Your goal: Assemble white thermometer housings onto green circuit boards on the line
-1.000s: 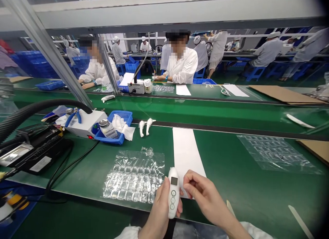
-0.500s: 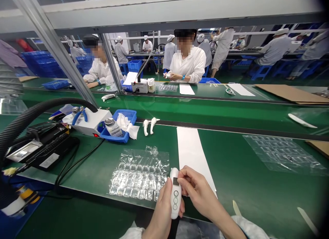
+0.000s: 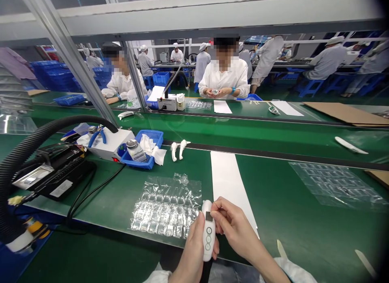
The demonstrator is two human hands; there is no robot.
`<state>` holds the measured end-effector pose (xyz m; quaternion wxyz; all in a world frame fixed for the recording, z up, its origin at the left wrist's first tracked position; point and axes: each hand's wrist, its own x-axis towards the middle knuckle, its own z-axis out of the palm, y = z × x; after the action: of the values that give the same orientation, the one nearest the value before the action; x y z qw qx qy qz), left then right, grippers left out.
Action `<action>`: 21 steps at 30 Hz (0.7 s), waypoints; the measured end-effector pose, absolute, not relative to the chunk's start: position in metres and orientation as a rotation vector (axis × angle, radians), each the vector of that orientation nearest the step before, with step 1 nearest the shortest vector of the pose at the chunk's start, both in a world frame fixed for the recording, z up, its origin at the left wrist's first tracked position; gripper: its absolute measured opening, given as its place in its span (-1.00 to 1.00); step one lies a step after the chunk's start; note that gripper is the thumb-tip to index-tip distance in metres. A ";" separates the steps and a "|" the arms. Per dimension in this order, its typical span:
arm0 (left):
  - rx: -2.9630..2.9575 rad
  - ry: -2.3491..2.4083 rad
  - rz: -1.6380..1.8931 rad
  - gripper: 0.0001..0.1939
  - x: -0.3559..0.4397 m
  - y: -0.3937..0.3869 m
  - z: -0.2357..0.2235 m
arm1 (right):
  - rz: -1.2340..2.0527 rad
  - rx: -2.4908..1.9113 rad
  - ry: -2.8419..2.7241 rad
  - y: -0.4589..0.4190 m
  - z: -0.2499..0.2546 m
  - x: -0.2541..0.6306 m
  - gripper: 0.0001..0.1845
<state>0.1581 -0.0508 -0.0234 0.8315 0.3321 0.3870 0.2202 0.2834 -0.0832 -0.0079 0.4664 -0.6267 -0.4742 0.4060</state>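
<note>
In my left hand (image 3: 192, 244) is a white handheld thermometer (image 3: 208, 250), held upright with its small dark screen and round buttons facing me. The fingers wrap behind it and the thumb lies along its left side. My right hand (image 3: 232, 222) is pinched at the upper right edge of the screen; whatever lies between thumb and fingertips is too small or hidden to make out. Left of the hands, a clear plastic blister sheet (image 3: 165, 210) with square pockets lies on the green bench. A long white paper sheet (image 3: 226, 173) lies just beyond my right hand.
Two white gun-shaped housings (image 3: 178, 150) lie near the belt, beside a blue tray (image 3: 147, 163) holding a metal-topped bottle and tissues. A white box (image 3: 114, 143) and a black hose (image 3: 60, 123) occupy the left. Another clear sheet (image 3: 334, 181) lies right. Co-workers sit across the green belt (image 3: 231, 133).
Both hands keep nearly the same hold on the thermometer. The view has shifted slightly. White parts on the belt have moved left, and the co-worker opposite has moved their hands.
</note>
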 end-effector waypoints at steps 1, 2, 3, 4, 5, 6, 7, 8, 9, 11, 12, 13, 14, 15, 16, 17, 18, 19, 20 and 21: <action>0.704 0.819 0.467 -0.37 0.158 -0.051 -0.023 | 0.998 -1.542 -1.167 -0.083 -0.007 0.283 -0.78; 0.703 0.817 0.464 -0.37 0.158 -0.051 -0.023 | 0.997 -1.546 -1.173 -0.083 -0.007 0.283 -0.78; 0.704 0.817 0.463 -0.37 0.159 -0.051 -0.022 | 0.991 -1.553 -1.181 -0.084 -0.006 0.283 -0.78; 0.710 0.820 0.464 -0.37 0.159 -0.051 -0.022 | 0.977 -1.562 -1.193 -0.084 -0.006 0.283 -0.78; 0.722 0.826 0.465 -0.37 0.158 -0.051 -0.022 | 0.958 -1.574 -1.207 -0.085 -0.005 0.283 -0.78; 0.738 0.833 0.462 -0.37 0.158 -0.051 -0.021 | 0.936 -1.586 -1.221 -0.085 -0.005 0.282 -0.79; 0.760 0.842 0.463 -0.38 0.158 -0.052 -0.021 | 0.913 -1.597 -1.234 -0.086 -0.004 0.282 -0.79; 0.791 0.848 0.468 -0.40 0.158 -0.052 -0.022 | 0.894 -1.605 -1.244 -0.086 -0.004 0.281 -0.79; 0.836 0.846 0.477 -0.44 0.158 -0.052 -0.023 | 0.884 -1.606 -1.249 -0.086 -0.005 0.280 -0.78; 0.938 0.831 0.497 -0.51 0.157 -0.051 -0.027 | 0.906 -1.586 -1.217 -0.086 -0.007 0.279 -0.78; 0.986 0.827 0.504 -0.54 0.157 -0.051 -0.030 | 0.949 -1.562 -1.174 -0.086 -0.009 0.278 -0.78; 1.024 0.824 0.504 -0.55 0.157 -0.050 -0.032 | 1.007 -1.528 -1.117 -0.085 -0.010 0.277 -0.78; 1.049 0.825 0.494 -0.54 0.157 -0.049 -0.034 | 1.066 -1.487 -1.052 -0.084 -0.012 0.277 -0.78; 1.057 0.836 0.483 -0.53 0.157 -0.048 -0.036 | 1.112 -1.448 -0.993 -0.083 -0.013 0.276 -0.78; 1.056 0.855 0.476 -0.52 0.156 -0.047 -0.037 | 1.129 -1.416 -0.950 -0.082 -0.013 0.276 -0.78; 1.054 0.870 0.468 -0.51 0.155 -0.046 -0.037 | 1.117 -1.396 -0.937 -0.082 -0.013 0.277 -0.79; 1.055 0.877 0.459 -0.50 0.153 -0.045 -0.037 | 1.085 -1.390 -0.954 -0.081 -0.012 0.278 -0.79; 1.068 0.879 0.452 -0.49 0.151 -0.044 -0.036 | 1.051 -1.393 -0.997 -0.080 -0.010 0.279 -0.78; 1.099 0.879 0.439 -0.47 0.149 -0.043 -0.035 | 1.035 -1.396 -1.056 -0.079 -0.007 0.280 -0.77; 1.152 0.874 0.422 -0.45 0.146 -0.042 -0.034 | 1.040 -1.396 -1.123 -0.079 -0.004 0.280 -0.76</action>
<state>0.1463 -0.0421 -0.0340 0.7295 0.5230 0.3970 0.1916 0.2804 -0.0787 -0.0037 0.5099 -0.5795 -0.4665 0.4319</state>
